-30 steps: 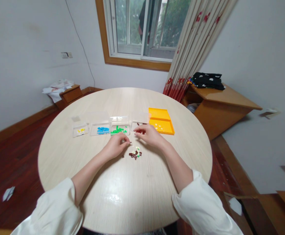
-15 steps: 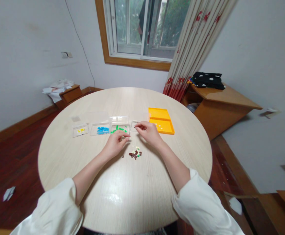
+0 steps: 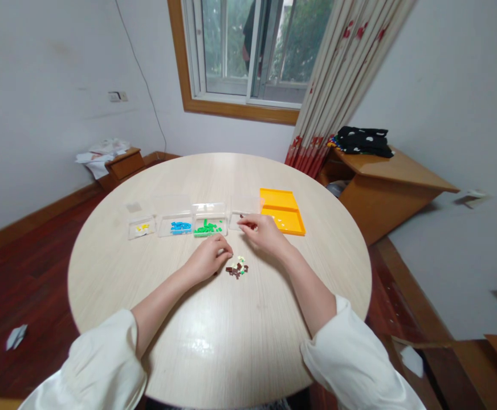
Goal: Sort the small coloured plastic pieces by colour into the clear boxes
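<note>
Beside a small pile of brown, pale green and green bricks [image 3: 237, 269], my left hand [image 3: 208, 259] hovers low with loosely bent fingers, apart, and nothing visible in them. My right hand [image 3: 263, 232] reaches over the front of a clear box [image 3: 233, 225] with its lid open. Its fingers are bent and slightly apart. Just past the fingertips a small brown brick [image 3: 241, 216] shows at the box. To the left, one clear box holds green bricks [image 3: 208, 227] and another blue bricks [image 3: 180, 228].
A small clear box with yellow pieces [image 3: 143, 228] stands at the left end of the row. An open yellow case [image 3: 289, 219] with a few pale pieces lies right of my right hand. All rest on a round table [image 3: 214, 347].
My left hand has come down and right, towards the pile. My right hand has shifted slightly right and down; a brown brick now shows beyond its fingertips.
</note>
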The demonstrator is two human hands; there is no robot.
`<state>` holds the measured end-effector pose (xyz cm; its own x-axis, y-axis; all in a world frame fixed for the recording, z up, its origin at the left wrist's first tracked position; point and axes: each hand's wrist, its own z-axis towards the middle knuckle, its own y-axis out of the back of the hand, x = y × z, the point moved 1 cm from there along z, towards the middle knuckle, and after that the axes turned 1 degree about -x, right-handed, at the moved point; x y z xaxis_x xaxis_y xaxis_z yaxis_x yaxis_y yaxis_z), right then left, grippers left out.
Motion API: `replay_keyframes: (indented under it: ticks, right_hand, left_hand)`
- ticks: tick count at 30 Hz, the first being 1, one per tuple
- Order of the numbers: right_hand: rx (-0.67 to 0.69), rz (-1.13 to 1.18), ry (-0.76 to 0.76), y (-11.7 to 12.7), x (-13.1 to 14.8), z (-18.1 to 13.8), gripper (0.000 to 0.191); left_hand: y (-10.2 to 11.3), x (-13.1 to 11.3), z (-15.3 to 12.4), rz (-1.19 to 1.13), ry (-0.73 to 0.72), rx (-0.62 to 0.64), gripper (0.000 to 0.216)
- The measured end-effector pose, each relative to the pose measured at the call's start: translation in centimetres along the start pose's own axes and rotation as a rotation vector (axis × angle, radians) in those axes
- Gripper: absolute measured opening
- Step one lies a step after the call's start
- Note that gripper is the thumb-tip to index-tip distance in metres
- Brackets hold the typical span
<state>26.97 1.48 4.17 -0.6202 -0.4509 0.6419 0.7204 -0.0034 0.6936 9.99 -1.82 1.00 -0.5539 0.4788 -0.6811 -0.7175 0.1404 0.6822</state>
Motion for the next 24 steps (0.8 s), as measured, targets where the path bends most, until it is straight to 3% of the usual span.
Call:
replay_keyframes:
  ticks: [4,7,11,15,18,20,24]
  right_hand:
    - [0.19,0.168,0.094,-0.4,1.2,-0.5,0.013]
    - [0.204,0.231,0.117,-0.7,1.6,-0.7,0.014]
    - [0.099,0.258,0.18,-1.1,1.5,-0.6,0.008]
    - [0.018,0.255,0.237,-1.1,1.4,-0.5,0.01]
    - [-0.086,0.2,0.23,0.1,1.0,-0.3,0.012]
    - [-0.233,0.148,0.193,1.4,0.4,-0.1,0.014]
    - [-0.498,-0.025,0.06,4.1,-1.8,0.2,0.016]
  left_hand:
    - [0.5,0.2,0.4,-0.141,0.162,-0.187,0.011]
    - [0.7,0.5,0.6,-0.338,0.276,-0.241,0.017]
    - [0.8,0.3,0.5,-0.532,0.324,-0.269,0.022]
    - [0.8,-0.1,0.5,-0.516,0.322,-0.259,0.026]
    - [0.3,-0.2,0.6,-0.388,0.204,-0.234,0.021]
    - [-0.1,-0.4,0.5,-0.275,0.096,-0.196,0.015]
    - [-1.1,-0.5,0.6,-0.138,-0.043,-0.022,0.018]
